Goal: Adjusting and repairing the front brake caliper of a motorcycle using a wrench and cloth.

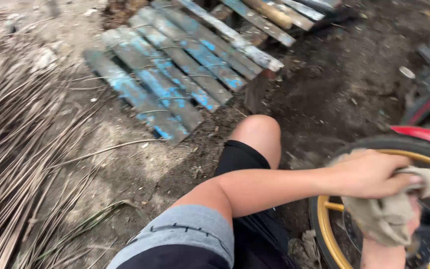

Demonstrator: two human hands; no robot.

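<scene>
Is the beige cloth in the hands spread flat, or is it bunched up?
Bunched up. The cloth hangs in crumpled folds, gripped by the left hand above and the right hand below, beside the gold wheel rim.

Crumpled beige rag point(389, 214) (on wheel rim point(324, 224)).

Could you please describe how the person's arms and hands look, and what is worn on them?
The left hand is bare: no glove, ring or watch shows. Its forearm is bare up to a short grey sleeve with a thin dark line drawn across it and a dark lower part. Of the right hand only a small bare part shows, with its bare wrist; the rest is hidden, so anything worn there cannot be told.
</scene>
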